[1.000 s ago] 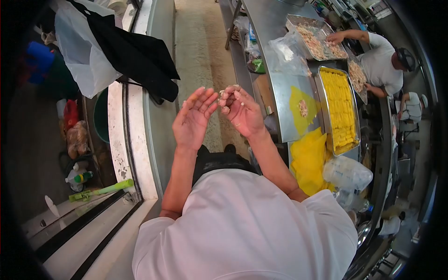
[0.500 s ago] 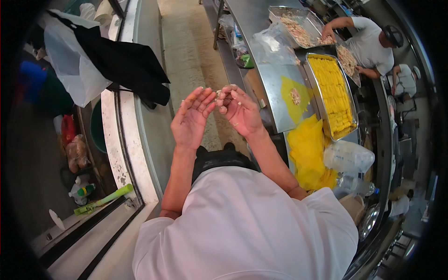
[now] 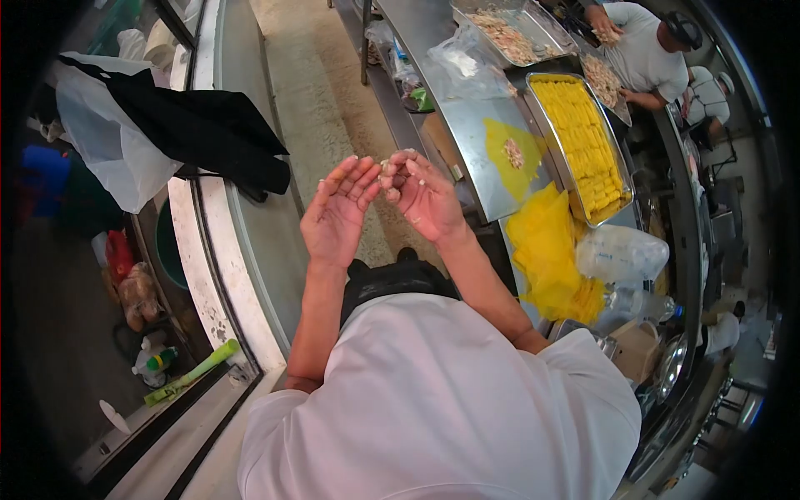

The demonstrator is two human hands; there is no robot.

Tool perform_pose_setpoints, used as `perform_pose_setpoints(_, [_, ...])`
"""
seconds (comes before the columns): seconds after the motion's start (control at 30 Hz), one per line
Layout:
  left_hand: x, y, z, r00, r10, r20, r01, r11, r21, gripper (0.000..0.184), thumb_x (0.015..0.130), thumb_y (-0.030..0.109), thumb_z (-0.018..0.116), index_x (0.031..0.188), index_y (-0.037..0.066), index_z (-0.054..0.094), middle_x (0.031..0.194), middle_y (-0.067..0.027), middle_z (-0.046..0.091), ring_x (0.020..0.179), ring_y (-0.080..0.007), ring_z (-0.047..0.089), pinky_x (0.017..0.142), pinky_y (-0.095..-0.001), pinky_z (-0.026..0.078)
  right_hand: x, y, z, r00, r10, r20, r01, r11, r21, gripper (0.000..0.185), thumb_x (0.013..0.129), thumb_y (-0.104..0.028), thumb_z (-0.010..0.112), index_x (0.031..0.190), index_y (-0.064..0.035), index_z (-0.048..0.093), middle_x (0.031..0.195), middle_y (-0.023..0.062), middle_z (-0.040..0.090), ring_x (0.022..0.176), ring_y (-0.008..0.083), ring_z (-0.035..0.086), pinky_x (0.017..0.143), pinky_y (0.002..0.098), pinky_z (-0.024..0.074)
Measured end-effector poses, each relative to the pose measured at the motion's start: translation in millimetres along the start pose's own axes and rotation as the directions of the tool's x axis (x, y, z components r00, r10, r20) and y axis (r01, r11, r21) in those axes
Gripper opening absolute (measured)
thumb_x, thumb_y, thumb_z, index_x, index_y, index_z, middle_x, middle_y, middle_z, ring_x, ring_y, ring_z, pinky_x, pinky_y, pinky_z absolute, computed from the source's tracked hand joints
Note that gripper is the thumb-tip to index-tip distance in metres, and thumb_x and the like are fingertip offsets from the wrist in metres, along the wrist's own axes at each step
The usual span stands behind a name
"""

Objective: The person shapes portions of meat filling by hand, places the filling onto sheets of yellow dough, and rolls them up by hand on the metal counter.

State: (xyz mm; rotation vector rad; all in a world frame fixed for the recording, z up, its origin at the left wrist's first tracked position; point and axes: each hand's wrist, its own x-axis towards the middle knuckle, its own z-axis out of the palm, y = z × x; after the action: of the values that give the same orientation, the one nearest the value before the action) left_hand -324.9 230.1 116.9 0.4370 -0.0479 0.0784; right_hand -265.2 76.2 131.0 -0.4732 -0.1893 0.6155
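Observation:
Palm up, my left hand [image 3: 337, 212] is raised in front of my body with its fingers apart. My right hand [image 3: 425, 200] is beside it, palm up, fingers curled loosely, with bits of pale filling stuck to the fingertips. Both hands' fingertips nearly meet. To the right, a yellow sheet [image 3: 500, 158] with a small heap of filling [image 3: 513, 153] lies on the metal table [image 3: 467, 162]. Beyond it is a metal tray [image 3: 588, 218] full of yellow rolls [image 3: 579, 142]. More yellow sheets [image 3: 542, 250] are piled nearer to me.
A co-worker [image 3: 646, 50] handles filling at trays [image 3: 508, 37] across the table. Plastic bottles [image 3: 621, 254] lie near the yellow sheets. A black cloth [image 3: 192, 125] and a white bag [image 3: 104, 142] hang over the ledge at left. Another person stands farther back.
The view has turned, so the table and trays sit farther left and higher. The co-worker's hand has lifted some filling from the tray. My hands keep nearly the same pose.

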Motion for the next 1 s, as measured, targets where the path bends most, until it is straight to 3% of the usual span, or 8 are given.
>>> perform_pose_setpoints(0.6, [3,5,-8,0.999,-0.044,-0.033,0.044,0.999,0.014,0.052,0.1,0.034,0.038,0.132,-0.006,0.045,0.134,-0.0235,0.049,0.127,-0.0343,0.045,0.107,-0.0432,0.036,5,0,-2,0.999,-0.024,-0.031,0.023,0.999,-0.027,0.02,0.095,-0.016,0.052,0.109,-0.0025,0.057,0.099,0.0086,0.059,0.09,0.0191,0.061,0.074,0.0275,0.0503])
perform_pose_setpoints(0.93, [33,17,-13,0.997,0.022,-0.08,-0.017,0.998,0.058,0.052,0.1,0.033,0.038,0.132,-0.006,0.045,0.134,-0.0237,0.048,0.127,-0.034,0.045,0.107,-0.0432,0.036,50,-2,-15,0.999,0.04,-0.016,-0.039,0.999,0.029,0.02,0.095,-0.015,0.051,0.108,-0.0017,0.058,0.1,0.01,0.06,0.088,0.0188,0.062,0.072,0.0285,0.0532])
perform_pose_setpoints(1.0, [42,18,-11,0.996,0.032,-0.084,-0.025,0.997,0.08,0.052,0.1,0.034,0.038,0.132,-0.006,0.045,0.134,-0.0236,0.048,0.126,-0.0339,0.045,0.107,-0.0433,0.036,61,-8,-18,0.999,0.034,0.029,-0.034,0.999,0.014,0.02,0.096,-0.015,0.051,0.11,-0.0021,0.057,0.1,0.0098,0.059,0.09,0.0192,0.06,0.074,0.0278,0.0498])
